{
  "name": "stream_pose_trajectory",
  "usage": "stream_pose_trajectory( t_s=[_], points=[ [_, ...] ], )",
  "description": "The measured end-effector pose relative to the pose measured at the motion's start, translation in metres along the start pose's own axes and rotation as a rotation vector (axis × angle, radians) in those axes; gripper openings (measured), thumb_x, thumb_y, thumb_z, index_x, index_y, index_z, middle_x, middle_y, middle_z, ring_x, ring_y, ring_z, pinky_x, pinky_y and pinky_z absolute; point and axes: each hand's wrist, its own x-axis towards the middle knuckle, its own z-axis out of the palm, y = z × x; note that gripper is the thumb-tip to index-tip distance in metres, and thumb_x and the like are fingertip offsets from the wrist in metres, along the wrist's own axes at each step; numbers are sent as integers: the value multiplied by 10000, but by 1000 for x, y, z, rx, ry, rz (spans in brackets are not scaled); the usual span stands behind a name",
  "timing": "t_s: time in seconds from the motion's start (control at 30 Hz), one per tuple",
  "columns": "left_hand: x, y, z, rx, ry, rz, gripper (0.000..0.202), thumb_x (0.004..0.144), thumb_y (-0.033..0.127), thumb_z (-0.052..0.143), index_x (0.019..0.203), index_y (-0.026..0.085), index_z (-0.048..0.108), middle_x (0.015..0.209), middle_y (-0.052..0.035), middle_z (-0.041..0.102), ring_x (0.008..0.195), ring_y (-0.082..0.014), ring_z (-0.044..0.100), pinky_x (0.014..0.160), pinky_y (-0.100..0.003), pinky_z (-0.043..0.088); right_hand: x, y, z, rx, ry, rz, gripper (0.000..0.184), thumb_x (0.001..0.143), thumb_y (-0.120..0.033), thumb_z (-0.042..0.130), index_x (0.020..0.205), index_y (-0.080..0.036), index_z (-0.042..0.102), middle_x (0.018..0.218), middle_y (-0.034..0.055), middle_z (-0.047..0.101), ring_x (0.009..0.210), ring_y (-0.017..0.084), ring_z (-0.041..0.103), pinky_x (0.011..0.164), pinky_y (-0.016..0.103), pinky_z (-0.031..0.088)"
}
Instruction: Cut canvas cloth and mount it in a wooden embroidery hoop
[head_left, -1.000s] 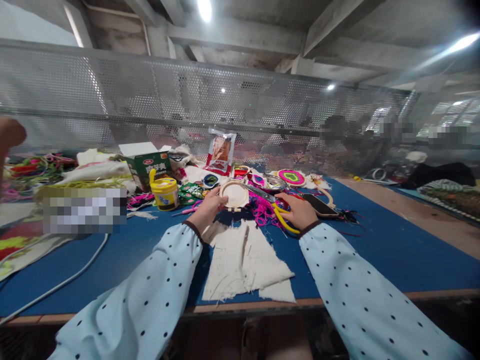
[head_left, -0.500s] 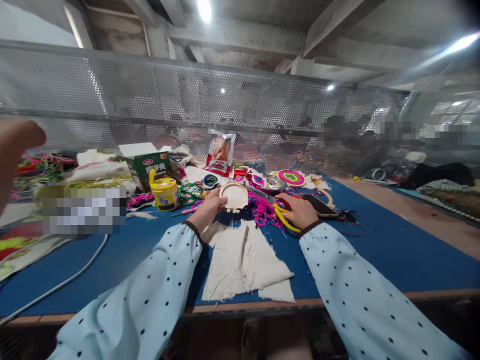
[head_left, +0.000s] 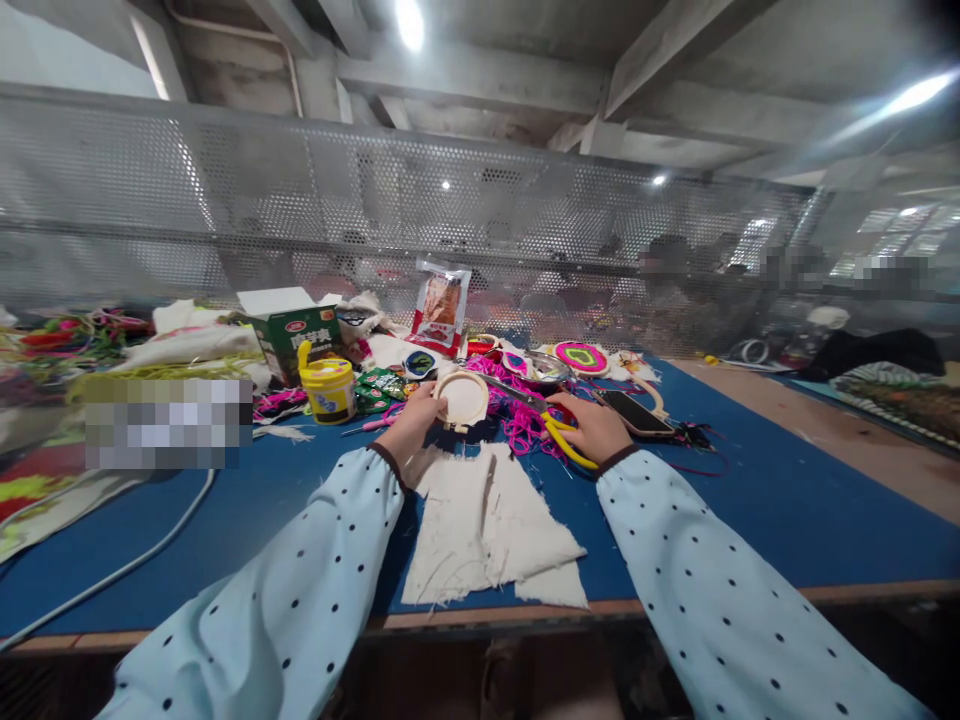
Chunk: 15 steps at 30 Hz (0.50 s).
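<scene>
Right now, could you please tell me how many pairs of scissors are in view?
1: the yellow-handled scissors in the right hand, blades pointing toward the hoop in the left hand. Others may be hidden under the pink yarn.

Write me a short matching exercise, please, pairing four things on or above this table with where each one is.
1. hoop
2. scissors
3. yellow tub
4. phone

A. in front of the green box
B. in the grip of the right hand
C. farthest right of the four
D. in the grip of the left hand

Pairs: 1-D, 2-B, 3-A, 4-C
</scene>
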Motion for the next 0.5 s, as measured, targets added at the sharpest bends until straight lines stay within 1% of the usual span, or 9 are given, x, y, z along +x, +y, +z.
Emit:
stream_pose_trajectory(
  t_s=[0.13, 0.23, 0.27, 0.33, 0.4, 0.43, 0.47, 0.5],
  points=[
    [3, 0, -5, -15, 90, -46, 364, 545, 99, 540, 906, 128, 567, 649, -4, 558, 526, -125, 516, 479, -218, 396, 1, 1, 3, 77, 18, -13, 460, 756, -485, 579, 1158, -266, 531, 1009, 51, 666, 890, 237, 625, 689, 287, 445],
    [1, 2, -9, -38, 121, -46, 342, 539, 123, 559, 881, 144, 557, 622, 14, 533, 513, -114, 500, 478, -214, 397, 2, -1, 6, 213, 76, 54, 456, 790, -472, 536, 1176, -231, 503, 984, 76, 658, 873, 232, 624, 724, 302, 456],
    [1, 2, -9, -46, 121, -46, 336, 540, 134, 567, 875, 147, 557, 615, 17, 528, 509, -111, 499, 478, -214, 401, 3, -1, 8, 274, 96, 91, 477, 807, -476, 509, 1205, -215, 473, 979, 85, 654, 863, 228, 625, 727, 305, 461],
    [-1, 3, -9, -59, 125, -47, 342, 541, 151, 579, 882, 152, 560, 611, 17, 527, 504, -109, 500, 473, -214, 404, 4, -2, 11, 394, 124, 156, 553, 843, -490, 437, 1293, -176, 366, 990, 108, 642, 838, 219, 628, 719, 307, 474],
    [-2, 4, -8, -63, 143, -45, 371, 537, 160, 593, 907, 157, 562, 637, 10, 545, 511, -110, 511, 467, -212, 402, 4, -1, 14, 468, 131, 177, 630, 864, -497, 380, 1367, -146, 236, 1041, 134, 619, 848, 216, 625, 717, 311, 483],
    [-2, 4, -7, -62, 155, -39, 381, 536, 167, 604, 914, 159, 562, 659, 3, 558, 520, -111, 519, 466, -211, 400, 4, 0, 14, 474, 139, 178, 659, 863, -500, 377, 1385, -140, 196, 1067, 143, 607, 864, 219, 622, 721, 317, 485],
    [-1, 4, -6, -60, 166, -29, 383, 535, 179, 617, 914, 159, 565, 679, -3, 570, 531, -113, 526, 467, -210, 399, 4, 0, 13, 459, 155, 183, 677, 855, -503, 392, 1390, -144, 186, 1086, 146, 600, 881, 225, 617, 724, 323, 484],
    [-1, 4, -6, -58, 174, -15, 377, 535, 195, 633, 905, 158, 569, 694, -9, 579, 543, -116, 532, 470, -211, 399, 4, 0, 11, 430, 177, 195, 678, 841, -504, 420, 1383, -156, 212, 1090, 142, 600, 892, 232, 614, 726, 329, 482]
  ],
)
